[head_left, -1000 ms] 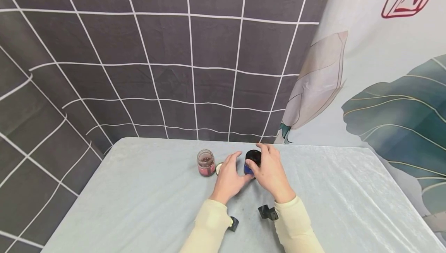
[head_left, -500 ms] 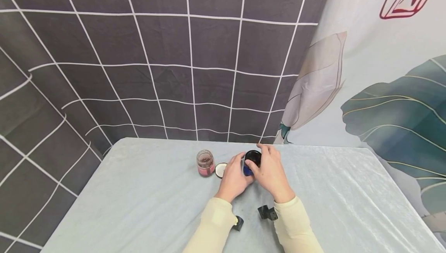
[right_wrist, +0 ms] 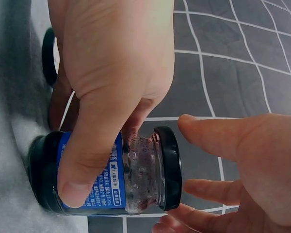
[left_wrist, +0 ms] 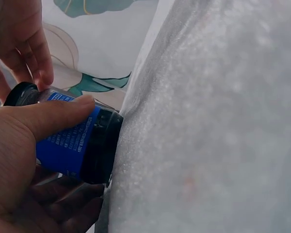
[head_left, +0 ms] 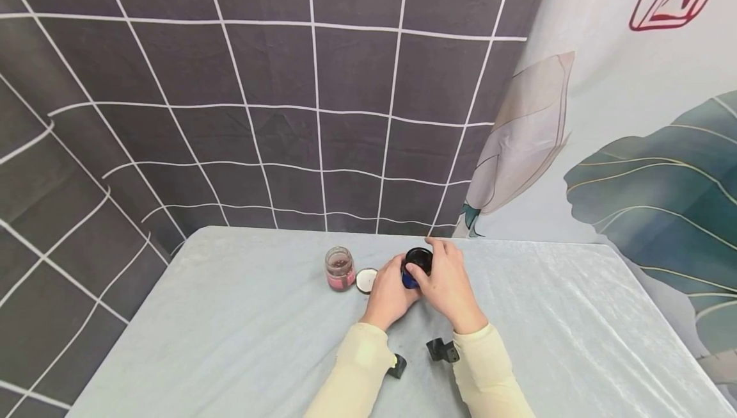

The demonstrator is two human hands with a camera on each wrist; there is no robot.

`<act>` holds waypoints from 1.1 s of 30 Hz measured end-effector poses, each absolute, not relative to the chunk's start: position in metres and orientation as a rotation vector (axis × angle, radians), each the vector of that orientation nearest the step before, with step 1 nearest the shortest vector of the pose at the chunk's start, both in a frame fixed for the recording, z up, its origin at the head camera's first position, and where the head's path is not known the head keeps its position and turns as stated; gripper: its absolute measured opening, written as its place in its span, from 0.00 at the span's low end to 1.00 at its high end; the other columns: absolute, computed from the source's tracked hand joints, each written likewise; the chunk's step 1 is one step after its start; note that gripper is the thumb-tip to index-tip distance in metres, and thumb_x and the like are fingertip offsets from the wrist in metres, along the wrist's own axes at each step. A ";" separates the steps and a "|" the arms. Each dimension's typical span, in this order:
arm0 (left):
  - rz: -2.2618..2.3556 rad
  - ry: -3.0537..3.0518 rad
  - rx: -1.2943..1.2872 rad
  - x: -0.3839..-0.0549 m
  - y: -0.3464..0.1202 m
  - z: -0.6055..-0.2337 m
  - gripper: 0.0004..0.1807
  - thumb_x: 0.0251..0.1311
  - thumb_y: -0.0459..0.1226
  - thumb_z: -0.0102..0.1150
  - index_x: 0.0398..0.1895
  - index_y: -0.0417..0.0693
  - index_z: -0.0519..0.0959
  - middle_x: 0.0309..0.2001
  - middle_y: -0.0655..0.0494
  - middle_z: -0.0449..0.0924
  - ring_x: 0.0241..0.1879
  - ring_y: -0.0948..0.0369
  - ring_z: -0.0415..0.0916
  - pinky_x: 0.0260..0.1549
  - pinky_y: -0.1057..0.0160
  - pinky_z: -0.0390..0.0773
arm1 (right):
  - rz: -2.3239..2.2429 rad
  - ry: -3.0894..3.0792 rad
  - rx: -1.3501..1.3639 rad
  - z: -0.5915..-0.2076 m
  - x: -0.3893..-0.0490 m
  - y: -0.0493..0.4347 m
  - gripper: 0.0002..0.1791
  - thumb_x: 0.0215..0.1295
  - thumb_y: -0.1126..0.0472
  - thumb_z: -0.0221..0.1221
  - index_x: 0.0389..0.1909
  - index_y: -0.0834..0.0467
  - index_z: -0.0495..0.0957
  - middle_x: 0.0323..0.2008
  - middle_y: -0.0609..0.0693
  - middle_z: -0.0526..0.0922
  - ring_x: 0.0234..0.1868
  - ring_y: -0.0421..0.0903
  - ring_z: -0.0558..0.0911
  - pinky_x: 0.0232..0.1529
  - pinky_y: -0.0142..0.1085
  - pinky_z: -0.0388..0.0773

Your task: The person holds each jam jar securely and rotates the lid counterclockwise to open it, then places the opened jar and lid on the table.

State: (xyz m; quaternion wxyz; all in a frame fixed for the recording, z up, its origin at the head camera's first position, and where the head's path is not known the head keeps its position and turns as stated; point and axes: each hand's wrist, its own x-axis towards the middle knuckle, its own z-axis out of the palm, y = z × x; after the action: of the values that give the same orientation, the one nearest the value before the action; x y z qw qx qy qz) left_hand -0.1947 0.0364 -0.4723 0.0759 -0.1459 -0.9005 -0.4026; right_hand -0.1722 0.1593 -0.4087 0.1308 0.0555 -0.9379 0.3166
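My left hand (head_left: 389, 294) grips a glass jar with a blue label (right_wrist: 118, 172). The thumb lies across the label in both wrist views. A black lid (right_wrist: 170, 167) sits on the jar's mouth. Around that lid my right hand (right_wrist: 264, 167) spreads its thumb and fingers, with the fingertips right at its edge. The jar stands upright on the cloth. Left of my left hand lies a loose lid (head_left: 366, 281), its white inside facing up. Next to it stands an open glass jar with a pink label (head_left: 340, 272), a dark residue visible inside.
A pale grey cloth (head_left: 230, 328) covers the table, whose back edge runs just behind the jars. Behind it hangs a dark curtain with white grid lines (head_left: 276, 136). A leaf-patterned curtain (head_left: 535, 200) hangs at the right. Black wrist mounts (head_left: 442, 350) are strapped below both hands.
My left hand has moved right, away from the loose lid, and closed round the blue-labelled jar. The loose lid is now more exposed. My right hand has hardly moved.
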 end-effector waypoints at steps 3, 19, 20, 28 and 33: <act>-1.206 -2.701 -0.429 -0.195 0.037 -0.472 0.34 0.53 0.42 0.74 0.61 0.37 0.75 0.55 0.45 0.81 0.55 0.50 0.80 0.56 0.52 0.77 | 0.918 -2.731 0.160 -0.409 -0.172 0.159 0.34 0.65 0.59 0.67 0.64 0.72 0.68 0.59 0.73 0.71 0.61 0.69 0.69 0.60 0.58 0.69; -1.238 -2.664 -0.414 -0.193 0.039 -0.473 0.31 0.51 0.39 0.75 0.58 0.37 0.76 0.50 0.44 0.84 0.51 0.51 0.82 0.53 0.54 0.79 | 0.908 -2.722 0.157 -0.408 -0.173 0.159 0.34 0.64 0.58 0.67 0.64 0.73 0.68 0.58 0.73 0.72 0.60 0.70 0.69 0.61 0.58 0.68; -1.236 -2.660 -0.414 -0.193 0.039 -0.473 0.31 0.51 0.39 0.75 0.58 0.37 0.77 0.50 0.44 0.84 0.51 0.51 0.82 0.53 0.54 0.79 | 0.906 -2.720 0.157 -0.407 -0.173 0.159 0.34 0.64 0.58 0.67 0.64 0.73 0.68 0.58 0.73 0.72 0.60 0.70 0.70 0.61 0.58 0.68; -1.253 -2.673 -0.399 -0.192 0.039 -0.471 0.31 0.52 0.38 0.73 0.60 0.37 0.76 0.51 0.44 0.84 0.52 0.50 0.82 0.53 0.54 0.79 | 0.911 -2.724 0.154 -0.406 -0.172 0.159 0.34 0.65 0.57 0.67 0.65 0.72 0.68 0.58 0.73 0.73 0.61 0.70 0.70 0.60 0.58 0.69; -1.267 -2.676 -0.385 -0.193 0.040 -0.470 0.32 0.53 0.38 0.73 0.61 0.38 0.75 0.52 0.44 0.84 0.53 0.50 0.82 0.54 0.53 0.78 | 0.921 -2.729 0.151 -0.405 -0.172 0.160 0.34 0.66 0.57 0.66 0.65 0.72 0.67 0.58 0.73 0.73 0.61 0.69 0.70 0.59 0.58 0.69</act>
State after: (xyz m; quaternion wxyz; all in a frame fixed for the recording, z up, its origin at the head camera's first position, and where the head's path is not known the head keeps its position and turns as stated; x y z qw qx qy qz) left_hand -0.1934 0.0402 -0.4700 0.0776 -0.1285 -0.8935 -0.4231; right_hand -0.1717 0.1597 -0.4049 0.1285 0.0520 -0.9384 0.3167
